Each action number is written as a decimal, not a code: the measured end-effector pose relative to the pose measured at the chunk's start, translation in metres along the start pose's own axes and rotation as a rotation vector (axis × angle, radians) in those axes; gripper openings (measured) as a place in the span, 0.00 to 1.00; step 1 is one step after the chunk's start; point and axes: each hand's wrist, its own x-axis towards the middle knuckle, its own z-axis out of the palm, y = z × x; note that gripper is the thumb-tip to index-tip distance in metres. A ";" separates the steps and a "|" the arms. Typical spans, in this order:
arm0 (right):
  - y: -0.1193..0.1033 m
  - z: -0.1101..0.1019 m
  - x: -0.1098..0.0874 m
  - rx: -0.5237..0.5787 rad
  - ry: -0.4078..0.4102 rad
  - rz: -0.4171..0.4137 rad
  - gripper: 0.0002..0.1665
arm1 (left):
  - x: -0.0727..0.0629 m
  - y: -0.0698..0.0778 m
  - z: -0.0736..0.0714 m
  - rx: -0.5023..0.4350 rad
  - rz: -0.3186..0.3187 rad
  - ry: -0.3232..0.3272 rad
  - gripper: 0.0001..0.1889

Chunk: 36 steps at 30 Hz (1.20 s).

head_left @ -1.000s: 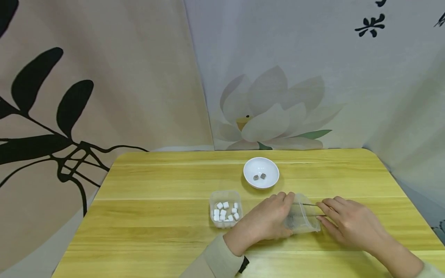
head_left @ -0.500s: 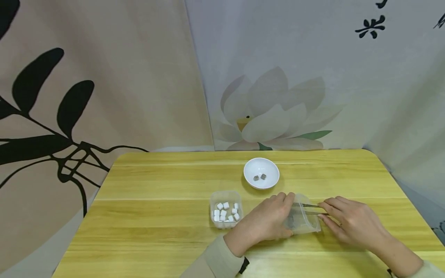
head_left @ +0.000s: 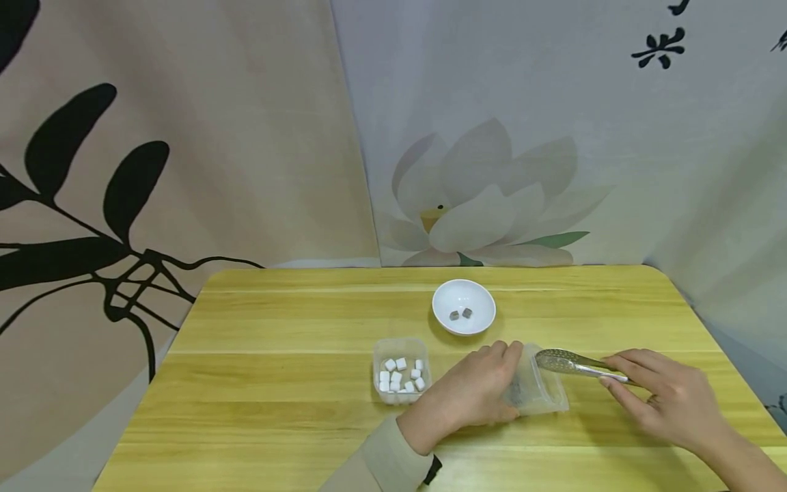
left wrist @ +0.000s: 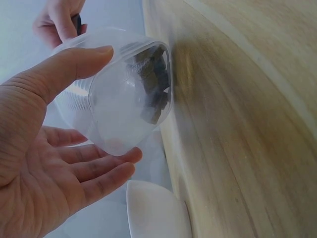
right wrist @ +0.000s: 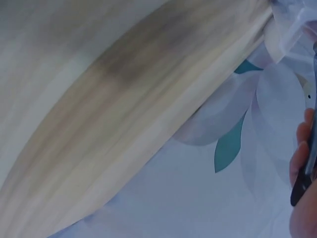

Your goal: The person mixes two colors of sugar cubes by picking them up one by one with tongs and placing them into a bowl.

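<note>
The left hand (head_left: 476,386) gripped a clear tub (left wrist: 116,114) around its base end, thumb on one side and fingers on the other, probably to stop it rolling or sliding. The tub lay tipped over, its mouth turned toward the right hand (head_left: 667,396), which seemed to give easier reach inside. Dark cubes (left wrist: 148,77) had gathered along its lower wall near the base, as the tilt would make them.

The right hand pinched the handle end of metal tongs (head_left: 561,362) between thumb and fingers, their tips at the tub's mouth; whether they held anything could not be told.

Beyond the tub, slightly left, a white bowl (head_left: 455,294) stood upright with two greyish cubes (head_left: 467,313) inside, near enough for a short carry. Left of the tub, past the left hand, a small box (head_left: 381,348) held white cubes (head_left: 396,377), apparently set aside on the counter (head_left: 277,383).
</note>
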 end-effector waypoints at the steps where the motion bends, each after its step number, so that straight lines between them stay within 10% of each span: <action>1: 0.000 -0.002 0.001 -0.001 0.004 0.004 0.38 | 0.000 0.000 0.000 -0.002 -0.001 -0.001 0.41; 17: 0.018 -0.009 0.030 0.035 0.023 0.053 0.40 | 0.000 -0.001 0.001 -0.004 -0.014 -0.012 0.43; 27: 0.024 0.037 0.077 0.057 0.026 0.006 0.37 | 0.001 -0.001 -0.001 -0.002 -0.009 -0.010 0.41; 36: 0.018 0.059 0.079 0.045 -0.071 0.045 0.41 | 0.001 0.001 -0.001 0.013 0.000 0.004 0.41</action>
